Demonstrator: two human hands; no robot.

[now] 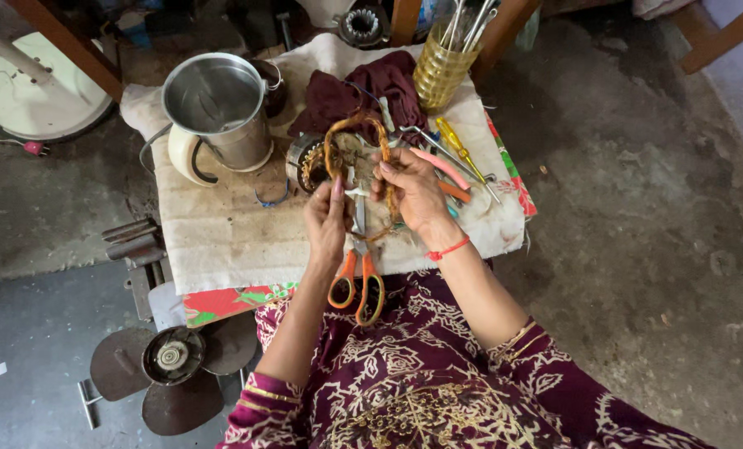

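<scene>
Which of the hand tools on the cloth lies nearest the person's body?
The orange-handled scissors, whose loops overhang the cloth's near edge just below the left hand. The yellow-handled screwdriver and pink-handled pliers lie farther away, beyond the right hand.

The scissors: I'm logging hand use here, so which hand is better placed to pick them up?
Probably left. The left hand sits right above the orange-handled scissors, while the right hand grips the copper wire coil.

Grey concrete floor (637, 208), wooden furniture legs (725, 37), daylight from above.
</scene>
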